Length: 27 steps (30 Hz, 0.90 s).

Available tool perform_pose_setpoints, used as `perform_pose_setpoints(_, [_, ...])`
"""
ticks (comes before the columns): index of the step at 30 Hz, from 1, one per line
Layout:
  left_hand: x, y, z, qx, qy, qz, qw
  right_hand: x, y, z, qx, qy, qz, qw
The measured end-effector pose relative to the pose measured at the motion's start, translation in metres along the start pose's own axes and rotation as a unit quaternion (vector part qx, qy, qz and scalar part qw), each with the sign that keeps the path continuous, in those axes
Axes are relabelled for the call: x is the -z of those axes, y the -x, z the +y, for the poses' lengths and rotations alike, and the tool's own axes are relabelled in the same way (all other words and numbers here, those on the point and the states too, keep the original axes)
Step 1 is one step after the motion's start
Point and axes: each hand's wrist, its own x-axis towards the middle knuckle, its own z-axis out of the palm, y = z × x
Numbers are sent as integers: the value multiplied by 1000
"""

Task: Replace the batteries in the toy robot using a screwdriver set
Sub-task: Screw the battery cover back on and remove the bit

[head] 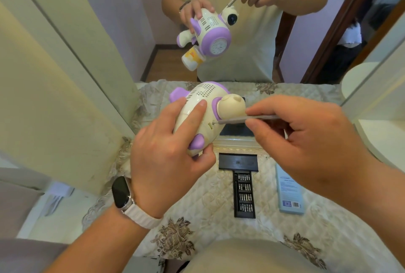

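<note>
A person's left hand [166, 152] grips a cream-and-purple toy robot [203, 117] above a quilted table cover [197, 202], while the right hand [306, 139] presses a slim screwdriver [238, 120] to its back; an open bit case [244, 194] lies below.

Landmark: you face the mirror [252, 58].
Below it: quilted floral tablecloth [197, 202] covers your table.
Left of it: cream panel [54, 97].
In it: lilac walls, wood floor, dark doorframe.

Bare quilted cloth [197, 198] left of bit tray [244, 194]: open passage. Between tray and blue box [290, 191], a narrow lane. Black lid [238, 162] blocks tray's far end. Mirror [219, 31] closes the back; cabinet panel [54, 97] walls the left.
</note>
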Motion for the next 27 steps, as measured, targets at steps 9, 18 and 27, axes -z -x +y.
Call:
perform_pose_setpoints(9, [25, -15, 9, 27, 25, -9, 999, 23, -13, -21, -59, -25, -60, 996])
perform_pose_setpoints(18, [48, -34, -3, 66, 76, -12, 995, 56, -69, -55, -1, 119, -145, 982])
perform_pose_setpoints(27, [70, -35, -39, 104, 175, -56, 978, 42, -101, -87, 25, 120, -142, 982])
